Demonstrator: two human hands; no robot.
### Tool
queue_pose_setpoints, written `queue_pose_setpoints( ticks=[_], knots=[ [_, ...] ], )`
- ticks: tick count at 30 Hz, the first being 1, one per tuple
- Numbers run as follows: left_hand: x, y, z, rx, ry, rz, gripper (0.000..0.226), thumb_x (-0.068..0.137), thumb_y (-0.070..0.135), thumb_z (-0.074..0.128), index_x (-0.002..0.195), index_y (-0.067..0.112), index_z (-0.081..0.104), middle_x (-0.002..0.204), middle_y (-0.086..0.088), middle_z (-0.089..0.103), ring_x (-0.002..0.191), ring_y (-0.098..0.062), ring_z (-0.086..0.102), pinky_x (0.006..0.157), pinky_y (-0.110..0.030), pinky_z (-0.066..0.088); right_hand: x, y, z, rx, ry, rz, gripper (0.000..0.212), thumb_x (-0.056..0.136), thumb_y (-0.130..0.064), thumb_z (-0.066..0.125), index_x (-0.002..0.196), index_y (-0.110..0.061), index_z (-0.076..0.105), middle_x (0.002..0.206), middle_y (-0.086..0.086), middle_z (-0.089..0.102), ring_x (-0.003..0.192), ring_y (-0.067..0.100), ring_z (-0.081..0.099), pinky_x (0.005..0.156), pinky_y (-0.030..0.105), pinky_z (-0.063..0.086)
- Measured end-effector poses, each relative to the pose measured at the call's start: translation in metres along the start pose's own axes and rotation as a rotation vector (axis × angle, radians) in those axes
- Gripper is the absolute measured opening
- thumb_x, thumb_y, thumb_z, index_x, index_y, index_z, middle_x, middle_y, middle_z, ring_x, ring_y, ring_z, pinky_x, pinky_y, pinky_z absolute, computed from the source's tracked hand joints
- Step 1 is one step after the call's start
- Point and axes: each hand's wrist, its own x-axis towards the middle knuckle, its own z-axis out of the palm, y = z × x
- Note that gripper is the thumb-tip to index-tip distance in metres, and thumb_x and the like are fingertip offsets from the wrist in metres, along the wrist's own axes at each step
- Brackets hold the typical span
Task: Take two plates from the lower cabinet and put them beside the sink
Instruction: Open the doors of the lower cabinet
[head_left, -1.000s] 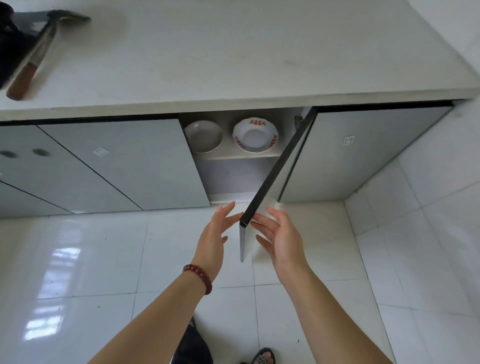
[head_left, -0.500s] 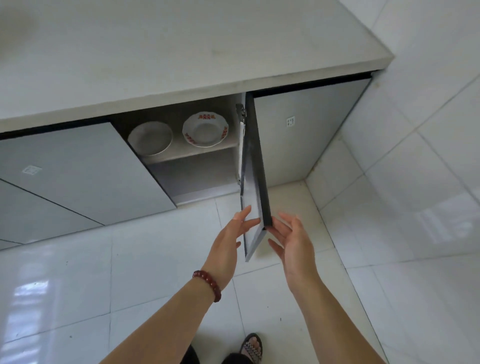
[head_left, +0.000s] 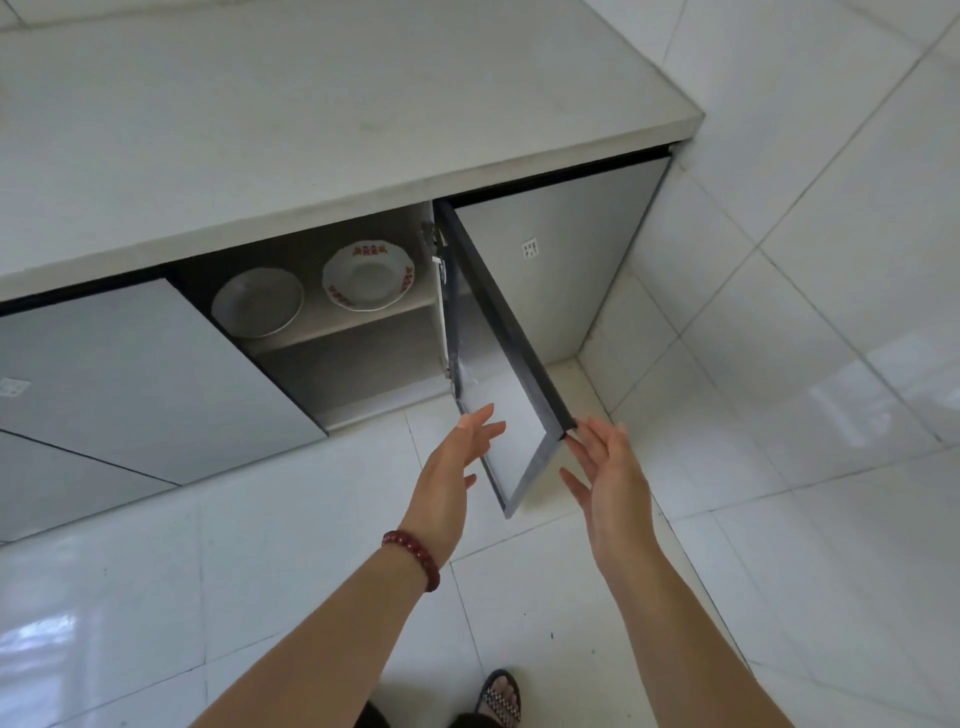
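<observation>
I saw both hands empty, fingers spread: left hand (head_left: 453, 470) and right hand (head_left: 609, 475) flanked the open door (head_left: 501, 353); two plates (head_left: 258, 302) (head_left: 368, 275) sat on the shelf (head_left: 332, 326).

arms: bare, no sleeves | left wrist: dark red bead bracelet (head_left: 413, 561) | foot: patterned sandal (head_left: 500, 699)

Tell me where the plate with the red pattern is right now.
In the head view the red-patterned plate lies on the upper shelf of the open lower cabinet, at the shelf's right end, between the plain plate and the open door.
</observation>
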Motion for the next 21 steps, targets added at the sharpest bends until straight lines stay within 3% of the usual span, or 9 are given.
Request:
queue_pose_setpoints(
  ticks=[6, 9, 16, 21],
  knots=[
    [-0.004, 0.011, -0.003, 0.004, 0.003, 0.014, 0.037, 0.093, 0.049, 0.017, 0.115, 0.046, 0.047, 0.114, 0.023, 0.055, 0.118, -0.010, 0.046, 0.098, -0.031, 0.032, -0.019, 0.001, 0.001, 0.128, -0.006, -0.015, 0.032, 0.100, -0.035, 0.028, 0.117, -0.027, 0.053, 0.116, -0.007, 0.065, 0.111, 0.011, 0.058, 0.096, 0.038, 0.047],
    [-0.005, 0.015, -0.008, -0.009, 0.012, 0.033, 0.038, 0.093, 0.049, 0.018, 0.117, 0.043, 0.048, 0.120, 0.016, 0.055, 0.119, -0.012, 0.046, 0.097, -0.032, 0.033, -0.024, 0.001, 0.008, 0.141, -0.053, -0.032, 0.032, 0.099, -0.037, 0.028, 0.115, -0.029, 0.055, 0.115, -0.008, 0.068, 0.110, 0.012, 0.061, 0.090, 0.033, 0.051],
    [-0.005, 0.021, -0.038, -0.052, 0.071, 0.057, 0.042, 0.094, 0.046, 0.020, 0.125, 0.035, 0.047, 0.131, 0.006, 0.052, 0.120, -0.014, 0.047, 0.099, -0.034, 0.035, -0.027, 0.005, 0.051, 0.072, -0.123, -0.055, 0.029, 0.098, -0.035, 0.033, 0.115, -0.028, 0.057, 0.117, -0.005, 0.067, 0.109, 0.014, 0.062, 0.092, 0.035, 0.051],
    [-0.004, 0.024, -0.094, -0.081, 0.129, 0.069, 0.036, 0.089, 0.051, 0.028, 0.117, 0.041, 0.049, 0.127, 0.008, 0.054, 0.120, -0.014, 0.049, 0.102, -0.037, 0.038, -0.026, 0.016, 0.105, -0.005, -0.185, -0.065, 0.024, 0.097, -0.035, 0.038, 0.110, -0.032, 0.058, 0.113, -0.010, 0.068, 0.103, 0.011, 0.064, 0.087, 0.028, 0.052]
  ],
)
